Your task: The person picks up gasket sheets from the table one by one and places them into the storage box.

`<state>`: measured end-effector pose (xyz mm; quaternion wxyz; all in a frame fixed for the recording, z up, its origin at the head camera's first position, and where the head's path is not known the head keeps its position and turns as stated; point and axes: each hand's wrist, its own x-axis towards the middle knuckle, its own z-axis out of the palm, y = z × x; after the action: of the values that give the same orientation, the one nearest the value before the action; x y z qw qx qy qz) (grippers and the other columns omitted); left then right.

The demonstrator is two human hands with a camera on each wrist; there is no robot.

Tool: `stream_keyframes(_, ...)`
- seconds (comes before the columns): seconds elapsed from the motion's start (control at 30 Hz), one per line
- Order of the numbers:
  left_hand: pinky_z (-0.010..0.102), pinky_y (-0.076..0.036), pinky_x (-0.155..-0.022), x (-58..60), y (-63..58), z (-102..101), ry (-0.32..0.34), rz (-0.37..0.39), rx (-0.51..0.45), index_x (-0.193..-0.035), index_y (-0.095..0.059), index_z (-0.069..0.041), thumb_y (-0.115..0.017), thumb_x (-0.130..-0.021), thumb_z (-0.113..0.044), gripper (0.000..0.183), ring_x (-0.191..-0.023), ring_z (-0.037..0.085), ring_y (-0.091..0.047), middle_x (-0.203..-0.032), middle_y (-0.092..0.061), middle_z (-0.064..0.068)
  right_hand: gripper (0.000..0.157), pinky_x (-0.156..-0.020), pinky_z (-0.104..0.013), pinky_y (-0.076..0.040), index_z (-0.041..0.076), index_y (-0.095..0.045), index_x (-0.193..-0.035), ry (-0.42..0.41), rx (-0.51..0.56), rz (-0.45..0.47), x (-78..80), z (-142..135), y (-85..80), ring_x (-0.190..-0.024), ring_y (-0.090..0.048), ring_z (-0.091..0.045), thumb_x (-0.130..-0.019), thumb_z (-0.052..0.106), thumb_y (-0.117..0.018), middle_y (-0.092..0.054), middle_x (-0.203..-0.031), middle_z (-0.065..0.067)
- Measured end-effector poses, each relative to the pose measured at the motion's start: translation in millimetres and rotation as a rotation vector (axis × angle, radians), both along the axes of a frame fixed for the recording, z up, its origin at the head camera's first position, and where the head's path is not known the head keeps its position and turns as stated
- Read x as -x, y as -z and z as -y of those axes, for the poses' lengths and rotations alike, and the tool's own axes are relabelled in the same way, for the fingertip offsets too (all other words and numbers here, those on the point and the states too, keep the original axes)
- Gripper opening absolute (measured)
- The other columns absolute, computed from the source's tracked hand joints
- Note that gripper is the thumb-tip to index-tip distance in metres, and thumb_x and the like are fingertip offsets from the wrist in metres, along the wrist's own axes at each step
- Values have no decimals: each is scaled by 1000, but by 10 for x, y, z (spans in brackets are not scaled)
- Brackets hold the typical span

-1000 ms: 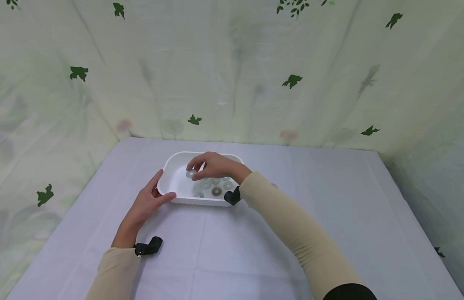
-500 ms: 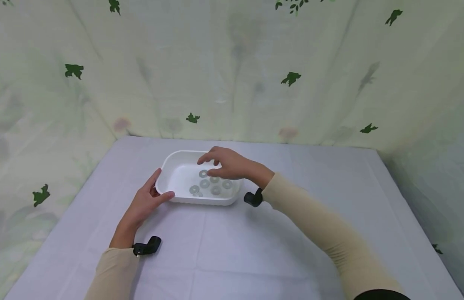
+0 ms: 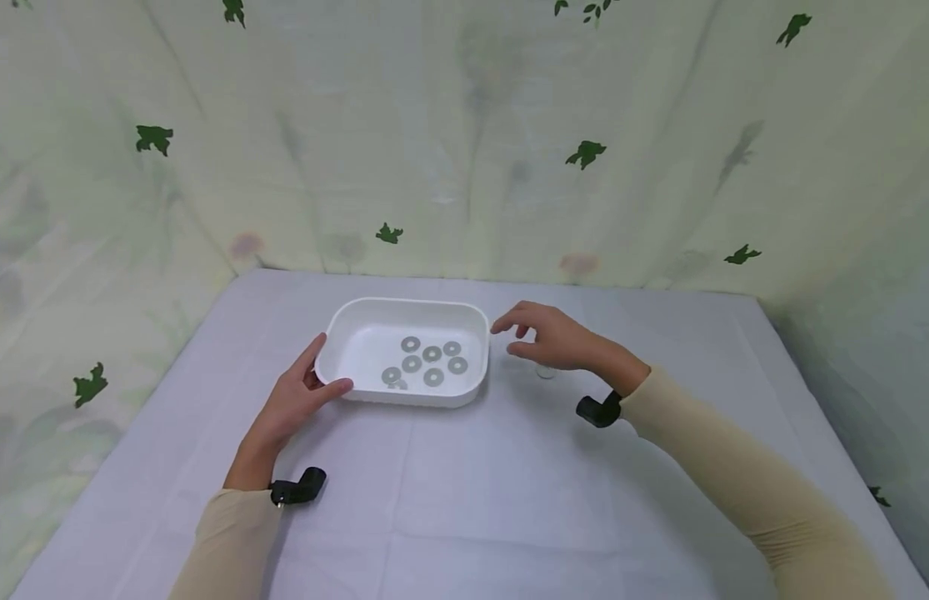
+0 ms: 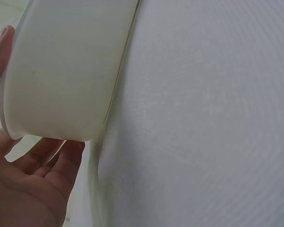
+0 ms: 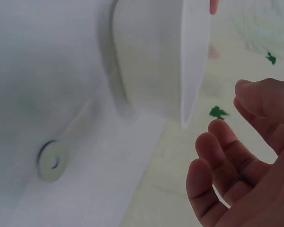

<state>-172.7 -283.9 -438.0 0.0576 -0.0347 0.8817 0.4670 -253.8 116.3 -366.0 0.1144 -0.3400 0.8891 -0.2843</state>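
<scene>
A white plastic tray (image 3: 367, 367) stands on the cloth-covered table. Several flat washers (image 3: 433, 377) lie inside it, mostly toward its right half. My left hand (image 3: 292, 404) grips the tray's left end, thumb over the near rim and fingers along the end wall. In the left wrist view, fingertips (image 4: 72, 156) meet the tray's wall. My right hand (image 3: 554, 337) is just past the tray's right rim, fingers loosely bent and nothing between them. One more washer (image 5: 53, 161) lies on the cloth below the right hand, partly covered by it in the head view.
The table's white cloth (image 3: 464, 492) has fold creases and reaches a back edge close behind the tray. A pale curtain (image 3: 434, 150) with green leaf prints hangs behind the table and on both sides.
My right hand has let go of a washer in the tray and moved right, out over the cloth beside it. The left hand has kept its hold on the tray.
</scene>
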Motion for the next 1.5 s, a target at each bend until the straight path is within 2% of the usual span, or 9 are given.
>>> stream_keyframes(0.13, 10, -40, -77, 7, -27, -11, 0, 0, 14, -161, -5, -24, -72, -90, -40, 99, -104, 16, -48, -151, -42, 16, 32, -92, -44, -51, 8, -66, -126, 25, -60, 15, 59, -283, 196, -109, -61, -29, -95, 9, -62, -65, -125, -12)
stream_keyframes(0.33, 13, -40, -76, -8, -30, 4, -8, 8, 24, -161, -6, -26, -72, -90, -41, 98, -99, 14, -46, -138, -48, 15, 34, -82, -35, -49, 8, -67, -124, 70, -168, 100, 166, -486, 470, -97, -59, -23, -90, 10, -66, -64, -114, -13)
stream_keyframes(0.53, 9, -39, -78, 3, -12, -14, -2, 13, 13, -161, -5, -25, -73, -89, -41, 100, -108, 18, -46, -151, -41, 14, 30, -81, -32, -45, 11, -71, -117, 74, -221, 51, 193, -527, 645, -92, -54, -19, -87, 13, -71, -61, -104, -8)
stream_keyframes(0.7, 7, -39, -79, 3, -10, -26, 1, 8, 1, -161, -5, -25, -73, -89, -43, 101, -114, 20, -45, -159, -33, 13, 26, -79, -32, -45, 11, -71, -114, 108, -208, 45, 188, -515, 665, -89, -53, -19, -88, 12, -69, -60, -100, -7)
stream_keyframes(0.87, 10, -39, -77, -10, -15, -20, -12, 14, 19, -161, -5, -25, -72, -88, -46, 101, -107, 19, -45, -149, -42, 15, 27, -80, -33, -44, 10, -70, -115, 107, -200, 55, 178, -496, 663, -90, -52, -19, -88, 12, -69, -60, -101, -8)
stream_keyframes(1.13, 4, -37, -80, -14, -30, -19, -7, 10, -4, -161, -4, -25, -72, -90, -40, 100, -124, 24, -43, -164, -27, 14, 22, -86, -37, -46, 7, -64, -107, 105, -175, 44, 222, -473, 732, -94, -54, -21, -86, 7, -68, -61, -101, -8)
stream_keyframes(1.23, 5, -38, -79, -16, -29, -19, -8, 14, 4, -161, -4, -25, -72, -90, -39, 99, -120, 23, -43, -162, -29, 14, 22, -85, -36, -46, 9, -60, -107, 107, -148, 51, 229, -484, 774, -92, -54, -21, -87, 8, -68, -62, -100, -7)
stream_keyframes(1.37, 8, -38, -79, -9, -21, -17, -13, 19, 16, -161, -5, -26, -72, -89, -42, 100, -113, 22, -44, -155, -38, 14, 24, -83, -34, -46, 11, -62, -112, 100, -129, 53, 215, -509, 798, -90, -55, -18, -89, 11, -68, -64, -99, -5)
stream_keyframes(1.5, 8, -38, -79, -24, -36, 17, -12, 29, 18, -161, -4, -28, -72, -89, -44, 100, -117, 24, -45, -157, -36, 15, 24, -83, -33, -46, 11, -66, -111, 64, -105, 40, 218, -494, 787, -90, -55, -17, -87, 6, -66, -65, -99, -4)
